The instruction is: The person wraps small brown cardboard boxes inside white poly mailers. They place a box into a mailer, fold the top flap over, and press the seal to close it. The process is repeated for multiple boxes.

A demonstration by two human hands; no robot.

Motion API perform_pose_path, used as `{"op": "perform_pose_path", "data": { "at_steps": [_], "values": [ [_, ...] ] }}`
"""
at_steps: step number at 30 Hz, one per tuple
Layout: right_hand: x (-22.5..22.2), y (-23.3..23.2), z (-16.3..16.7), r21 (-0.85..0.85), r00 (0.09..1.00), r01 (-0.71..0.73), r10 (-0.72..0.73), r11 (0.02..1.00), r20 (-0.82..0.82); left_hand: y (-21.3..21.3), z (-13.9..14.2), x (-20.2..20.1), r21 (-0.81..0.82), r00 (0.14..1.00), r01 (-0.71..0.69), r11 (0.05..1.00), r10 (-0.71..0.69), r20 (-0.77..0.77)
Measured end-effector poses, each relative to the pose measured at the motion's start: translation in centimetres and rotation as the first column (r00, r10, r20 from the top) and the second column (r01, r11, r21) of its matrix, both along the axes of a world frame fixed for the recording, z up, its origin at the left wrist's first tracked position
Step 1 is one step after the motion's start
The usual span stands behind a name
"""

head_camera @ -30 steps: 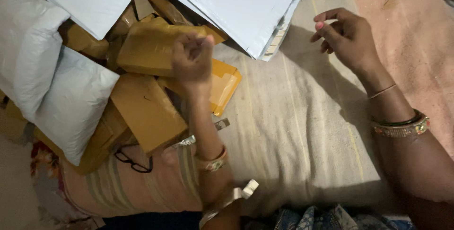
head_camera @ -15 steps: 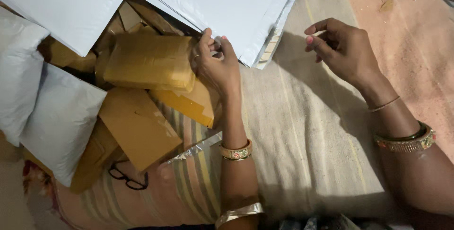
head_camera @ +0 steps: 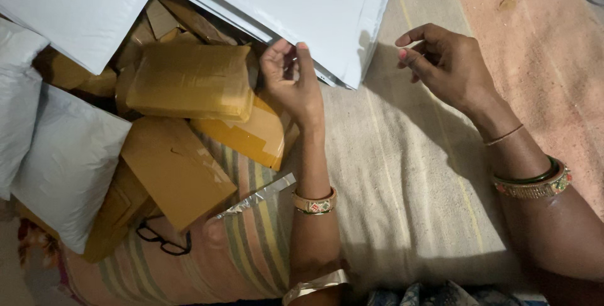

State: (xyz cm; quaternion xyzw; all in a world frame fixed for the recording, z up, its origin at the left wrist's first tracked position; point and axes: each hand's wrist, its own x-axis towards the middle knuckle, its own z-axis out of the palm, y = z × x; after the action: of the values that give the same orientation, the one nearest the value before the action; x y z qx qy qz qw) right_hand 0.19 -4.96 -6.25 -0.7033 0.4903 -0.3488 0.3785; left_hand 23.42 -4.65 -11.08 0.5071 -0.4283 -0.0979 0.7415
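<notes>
- The left hand (head_camera: 292,83) has moved up from the pile of brown parcels over the last second and now sits at the near edge of the stack of white mailer bags (head_camera: 296,10), fingers curled loosely with the thumb raised; it holds nothing that can be seen.
- The tape-wrapped brown parcel (head_camera: 192,79) it was over a moment ago now lies just beside that hand, on top of the other parcels and untouched, so it looks set down rather than carried.
- The right hand (head_camera: 450,64) stays lifted over the pale mat (head_camera: 402,193), well apart from the left, fingers half bent and empty, much as it was before.
- An orange-brown parcel (head_camera: 251,133) pokes out beneath the wrapped one, and a larger flat brown box (head_camera: 173,167) leans lower down.
- Grey padded bags (head_camera: 69,155) rest on the left side of the pile.
- A pair of black glasses (head_camera: 163,241) lies on the striped cloth (head_camera: 251,243) below the boxes.
- With the left hand now at the white bags, the attention seems to have shifted from the parcels to that stack.
</notes>
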Motion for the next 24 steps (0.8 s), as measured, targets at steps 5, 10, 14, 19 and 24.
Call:
{"op": "perform_pose_path", "data": {
  "at_steps": [5,10,14,19,24],
  "values": [
    [0.1,-0.1,-0.5,0.050,0.999,-0.004,0.006,0.999,-0.043,-0.2,1.0,-1.0,0.470,0.998,0.041,0.882,-0.011,-0.066],
    [-0.4,-0.9,-1.8,-0.067,0.998,0.029,-0.033,0.997,-0.050,0.6,1.3,-0.3,0.006,0.974,0.161,0.987,-0.158,-0.163],
    [-2.2,-1.8,-1.6,-0.125,0.967,0.139,-0.108,0.982,0.232,1.3,0.2,1.1,-0.238,0.761,0.385,0.892,-0.453,-0.464],
    [-5.8,-2.0,-0.6,0.033,0.741,0.144,-0.130,0.989,0.659,0.6,-1.5,0.3,-0.192,0.692,0.541,0.819,-0.563,-0.453],
    [-11.4,-3.9,-4.2,-0.282,0.885,0.343,-0.208,0.896,0.416,0.3,-2.2,-3.4,0.208,0.790,0.575,0.792,-0.470,-0.394]
  ]
}}
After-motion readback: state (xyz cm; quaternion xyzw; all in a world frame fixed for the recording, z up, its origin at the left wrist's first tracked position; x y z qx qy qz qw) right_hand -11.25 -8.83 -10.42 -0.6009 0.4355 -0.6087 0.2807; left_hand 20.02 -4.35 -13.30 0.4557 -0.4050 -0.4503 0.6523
